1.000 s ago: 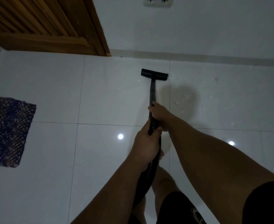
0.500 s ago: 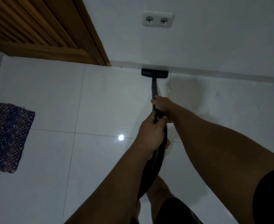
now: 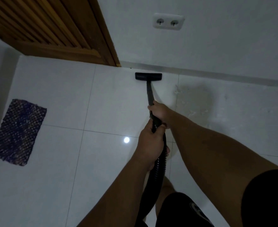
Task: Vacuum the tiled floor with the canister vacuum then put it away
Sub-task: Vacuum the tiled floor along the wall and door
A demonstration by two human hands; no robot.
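Note:
A black vacuum wand (image 3: 150, 94) runs from my hands down to a flat black floor nozzle (image 3: 148, 76), which rests on the white tiled floor (image 3: 56, 177) a little short of the grey skirting. My right hand (image 3: 160, 113) grips the wand higher up, near its lower end of the handle. My left hand (image 3: 149, 145) is closed around the handle where the ribbed black hose (image 3: 158, 174) begins. The hose drops between my arms toward my legs. The canister is out of view.
A brown slatted wooden door (image 3: 53, 30) stands at the upper left. A double wall socket (image 3: 167, 21) sits on the white wall above the nozzle. A dark woven mat (image 3: 19, 131) lies on the tiles at the left. A dusty patch (image 3: 195, 99) marks the floor right of the wand.
The nozzle was pushed forward to the skirting, then drew back a little from it. Both hands kept their grip on the wand.

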